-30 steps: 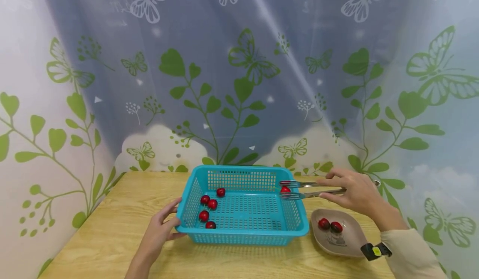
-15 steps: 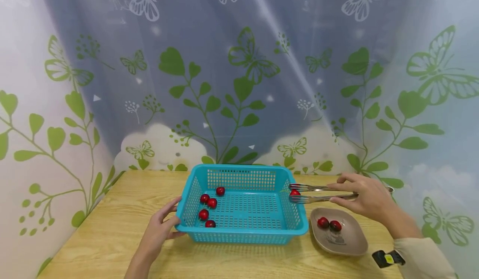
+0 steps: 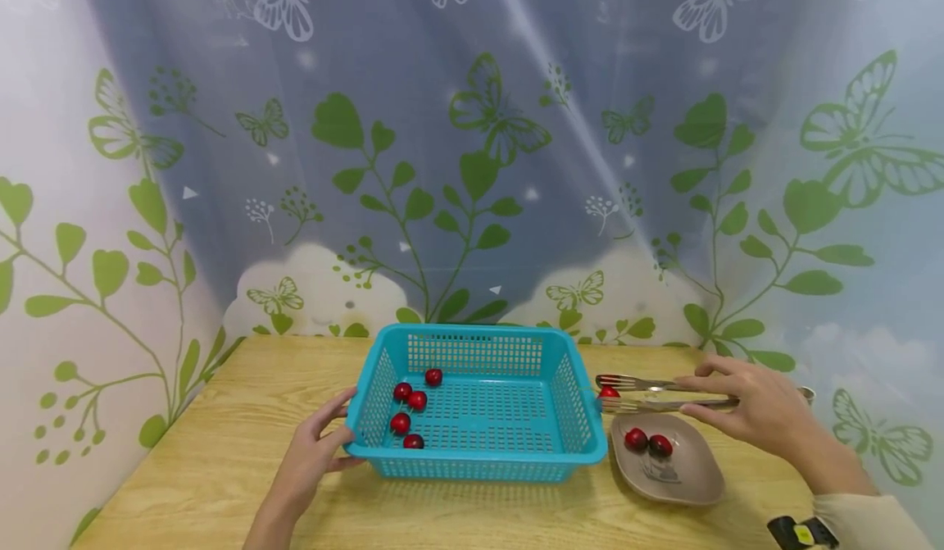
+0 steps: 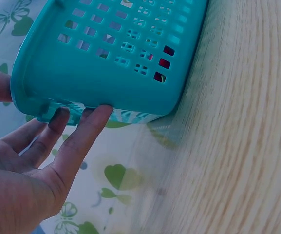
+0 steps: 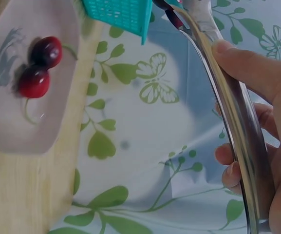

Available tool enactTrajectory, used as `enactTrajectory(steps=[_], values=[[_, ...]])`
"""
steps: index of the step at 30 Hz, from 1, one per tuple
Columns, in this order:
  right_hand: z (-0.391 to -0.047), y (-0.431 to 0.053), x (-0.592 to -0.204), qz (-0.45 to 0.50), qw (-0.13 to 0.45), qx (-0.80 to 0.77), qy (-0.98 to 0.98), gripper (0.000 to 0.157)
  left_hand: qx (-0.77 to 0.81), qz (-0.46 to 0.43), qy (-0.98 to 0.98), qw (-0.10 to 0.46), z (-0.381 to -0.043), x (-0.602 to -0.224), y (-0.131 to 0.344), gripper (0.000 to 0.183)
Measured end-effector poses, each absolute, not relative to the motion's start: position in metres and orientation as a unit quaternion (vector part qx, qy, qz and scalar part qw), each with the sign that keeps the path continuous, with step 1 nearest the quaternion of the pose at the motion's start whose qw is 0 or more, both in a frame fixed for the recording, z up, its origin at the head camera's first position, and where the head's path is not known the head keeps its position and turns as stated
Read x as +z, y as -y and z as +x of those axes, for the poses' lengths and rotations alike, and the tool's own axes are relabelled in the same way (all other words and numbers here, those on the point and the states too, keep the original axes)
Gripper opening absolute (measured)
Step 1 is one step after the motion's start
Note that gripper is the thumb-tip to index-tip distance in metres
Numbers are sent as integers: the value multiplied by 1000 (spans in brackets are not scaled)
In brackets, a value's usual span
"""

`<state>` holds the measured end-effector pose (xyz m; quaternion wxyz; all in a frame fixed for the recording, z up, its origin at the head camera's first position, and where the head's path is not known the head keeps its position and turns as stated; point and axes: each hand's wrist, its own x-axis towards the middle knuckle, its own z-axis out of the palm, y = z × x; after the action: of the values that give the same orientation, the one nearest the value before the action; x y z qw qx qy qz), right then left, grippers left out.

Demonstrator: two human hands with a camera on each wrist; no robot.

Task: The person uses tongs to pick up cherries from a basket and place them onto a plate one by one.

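Note:
In the head view my right hand (image 3: 752,402) grips metal tongs (image 3: 664,406) with fork-like tips. The tips pinch a red cherry (image 3: 609,393) just outside the basket's right rim, behind the plate. The tongs' curved arm (image 5: 235,117) lies between thumb and fingers in the right wrist view. My left hand (image 3: 310,452) holds the left rim of a blue plastic basket (image 3: 479,458), fingertips at the rim and side wall (image 4: 62,63). Several cherries (image 3: 417,401) lie in the basket's left part. Two dark red cherries (image 3: 637,440) sit on a beige plate (image 3: 689,476).
The basket and plate stand side by side on a wood-grain table (image 3: 221,452). A curtain (image 3: 442,165) with butterflies and leaves hangs behind the table's back edge and along both sides. A black band (image 3: 802,532) is on the right wrist.
My right hand has drawn the tongs and the pinched cherry rightward, from inside the basket to past its right rim. The left hand has stayed at the basket's left rim.

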<state>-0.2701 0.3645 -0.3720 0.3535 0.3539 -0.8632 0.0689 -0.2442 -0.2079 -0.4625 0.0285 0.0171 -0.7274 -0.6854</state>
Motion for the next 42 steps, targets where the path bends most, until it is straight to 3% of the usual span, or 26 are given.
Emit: enactTrajectory(steps=[25,42], values=[[-251,-401,-394,305,257,70,914,31,-686,7,727,28,-243,-459,209,66],[-255,-407,-409,322,195,54,925,28,-689,7,724,30,-242,-462,208,66]])
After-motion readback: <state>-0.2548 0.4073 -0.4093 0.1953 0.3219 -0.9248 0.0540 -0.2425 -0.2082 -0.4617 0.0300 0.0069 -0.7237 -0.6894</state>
